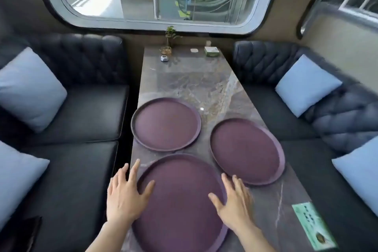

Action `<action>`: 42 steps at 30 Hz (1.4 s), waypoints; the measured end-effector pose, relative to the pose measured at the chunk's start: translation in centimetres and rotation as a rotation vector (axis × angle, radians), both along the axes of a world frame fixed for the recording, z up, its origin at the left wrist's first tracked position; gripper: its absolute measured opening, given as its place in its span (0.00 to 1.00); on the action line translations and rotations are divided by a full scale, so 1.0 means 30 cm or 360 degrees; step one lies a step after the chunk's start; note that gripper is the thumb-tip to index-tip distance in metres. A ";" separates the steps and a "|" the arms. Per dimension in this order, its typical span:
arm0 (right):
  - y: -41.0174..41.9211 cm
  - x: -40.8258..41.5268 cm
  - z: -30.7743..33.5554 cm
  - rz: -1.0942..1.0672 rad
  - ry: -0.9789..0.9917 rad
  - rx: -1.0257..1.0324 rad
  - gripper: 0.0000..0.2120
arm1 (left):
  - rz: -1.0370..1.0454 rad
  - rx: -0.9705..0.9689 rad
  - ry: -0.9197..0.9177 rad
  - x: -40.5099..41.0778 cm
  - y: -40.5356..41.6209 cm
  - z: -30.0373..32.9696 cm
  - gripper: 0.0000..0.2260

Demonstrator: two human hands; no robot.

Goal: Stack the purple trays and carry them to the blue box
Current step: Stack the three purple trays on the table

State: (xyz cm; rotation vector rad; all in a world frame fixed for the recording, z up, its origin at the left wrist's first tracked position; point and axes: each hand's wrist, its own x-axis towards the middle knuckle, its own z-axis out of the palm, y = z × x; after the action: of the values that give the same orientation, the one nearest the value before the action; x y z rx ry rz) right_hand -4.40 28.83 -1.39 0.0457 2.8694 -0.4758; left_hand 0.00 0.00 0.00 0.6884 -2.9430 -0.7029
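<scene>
Three round purple trays lie flat and apart on a long marble table [190, 80]. The nearest tray [180, 200] is the largest in view. A second tray [166, 124] lies beyond it to the left, and a third tray [246, 150] to the right. My left hand [125, 194] is spread over the near tray's left rim, thumb on the tray's inside. My right hand [234, 200] is spread over its right rim, thumb likewise inside. Neither hand has closed on the rim. No blue box is in view.
Dark tufted sofas [81, 112] with pale blue cushions [30, 88] flank the table. At the far end stand a small plant [169, 36], a small round device [164, 58] and a green box [212, 51]. A green card [311, 227] lies near the right front edge.
</scene>
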 end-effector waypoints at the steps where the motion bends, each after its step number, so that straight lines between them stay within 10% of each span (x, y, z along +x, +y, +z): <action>1: 0.012 0.012 -0.025 -0.0028 -0.0113 -0.0032 0.41 | -0.0003 0.0102 -0.0121 0.004 -0.005 -0.028 0.37; 16: 0.042 0.023 -0.175 -0.0839 -0.0494 -0.1229 0.44 | 0.0633 0.1041 -0.0406 0.025 0.000 -0.173 0.44; 20: 0.057 0.011 -0.170 -0.0960 -0.0467 -0.1192 0.41 | 0.0886 0.1377 -0.0262 0.003 -0.008 -0.162 0.36; 30: 0.228 -0.052 -0.014 -0.1251 -0.0009 -0.0692 0.04 | 0.0935 0.1102 0.0082 -0.171 0.144 0.036 0.08; 42: 0.693 -0.547 0.042 -0.1239 0.0160 -0.0481 0.17 | 0.0703 0.1347 -0.0036 -0.645 0.583 -0.007 0.10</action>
State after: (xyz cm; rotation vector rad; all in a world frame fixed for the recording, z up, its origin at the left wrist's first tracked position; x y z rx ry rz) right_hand -20.82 49.63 -0.14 1.1300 2.7356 -1.0580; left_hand -19.35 17.49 -0.22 1.3140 -2.2597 -1.8669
